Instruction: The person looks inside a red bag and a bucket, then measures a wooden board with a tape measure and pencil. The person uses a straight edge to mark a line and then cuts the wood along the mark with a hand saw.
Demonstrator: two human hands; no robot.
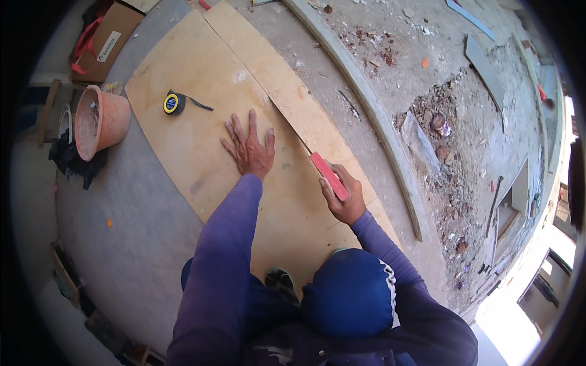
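A large sheet of plywood [201,140] lies flat on the floor beneath me. My left hand [251,149] presses on it palm down, fingers spread. In my right hand [349,198] I grip the red handle of a handsaw [329,177]. Its thin dark blade, seen edge-on, points away from me and sits in a long straight cut along the sheet's right side. How deep the blade goes is hidden. Beyond my left fingers rests a yellow and black tape measure [174,103], a short black strap trailing from it.
Left of the sheet stand an orange bucket [113,122], a black plastic bag [76,158] and a cardboard box [107,46]. To the right runs a long curved-looking concrete kerb [366,100], with rubble [452,177] and a clear plastic sheet [419,141] past it. My knees and a shoe are close to the sheet.
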